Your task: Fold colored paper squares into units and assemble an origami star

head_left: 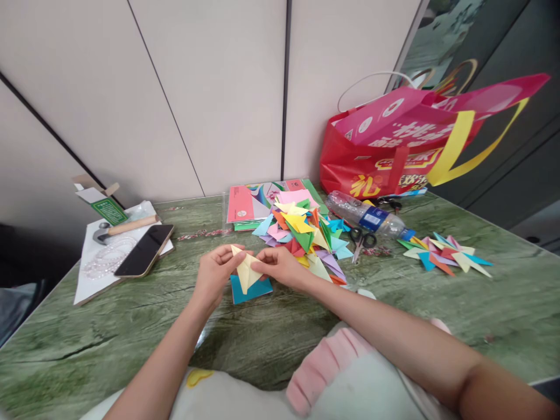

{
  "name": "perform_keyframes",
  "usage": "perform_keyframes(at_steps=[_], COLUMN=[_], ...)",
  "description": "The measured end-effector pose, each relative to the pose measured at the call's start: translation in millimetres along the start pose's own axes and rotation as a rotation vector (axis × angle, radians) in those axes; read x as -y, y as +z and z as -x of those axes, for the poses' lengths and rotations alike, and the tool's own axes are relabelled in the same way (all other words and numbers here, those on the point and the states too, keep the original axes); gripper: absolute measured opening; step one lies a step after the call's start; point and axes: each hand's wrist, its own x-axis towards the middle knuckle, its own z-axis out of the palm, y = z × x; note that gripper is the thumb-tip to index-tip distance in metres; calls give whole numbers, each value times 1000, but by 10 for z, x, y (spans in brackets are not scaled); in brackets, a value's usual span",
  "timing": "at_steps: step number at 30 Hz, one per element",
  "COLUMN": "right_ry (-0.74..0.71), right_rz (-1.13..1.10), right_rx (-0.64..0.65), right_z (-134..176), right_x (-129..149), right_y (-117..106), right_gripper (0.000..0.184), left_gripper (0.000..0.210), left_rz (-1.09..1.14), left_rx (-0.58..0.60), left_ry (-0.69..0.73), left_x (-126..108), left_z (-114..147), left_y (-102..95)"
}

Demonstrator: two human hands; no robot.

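Note:
Between my two hands is a pale yellow folded paper (pixel 246 274), a pointed shape with creases down its middle. My left hand (pixel 215 271) pinches its left edge with thumb and fingers. On the other side my right hand (pixel 279 265) grips the right corner. Just below the folded paper, a blue square of paper (pixel 251 291) lies on the table, partly covered by it. Close beyond my right hand spreads a heap of folded colored papers (pixel 301 227) in many colors.
Scissors (pixel 362 240) and a plastic bottle (pixel 371 217) lie right of the heap, before a red gift bag (pixel 394 146). Further right is a smaller cluster of folded papers (pixel 446 255). At left are a phone (pixel 144 251), a hammer (pixel 125 228), beads (pixel 109 258) and a green box (pixel 107 209).

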Motion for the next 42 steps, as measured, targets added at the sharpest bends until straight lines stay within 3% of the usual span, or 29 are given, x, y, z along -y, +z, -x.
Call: perform_keyframes(at_steps=[11, 17, 23, 35, 42], right_ry=[-25, -80, -93, -181, -204], right_rz=[46, 106, 74, 258, 237], right_rx=[-9, -37, -33, -58, -38], right_z=[6, 7, 1, 3, -6], right_x=[8, 4, -4, 17, 2], right_y=[5, -5, -1, -34, -26], right_gripper=[26, 24, 25, 20, 18], left_gripper=[22, 18, 18, 22, 21], left_rz=[7, -56, -62, -25, -83], left_rx=[-69, -93, -74, -51, 6], left_ry=[-2, 64, 67, -121, -79], left_x=[28, 23, 27, 27, 8], left_z=[-14, -20, -21, -23, 14], left_y=[-18, -14, -16, -62, -17])
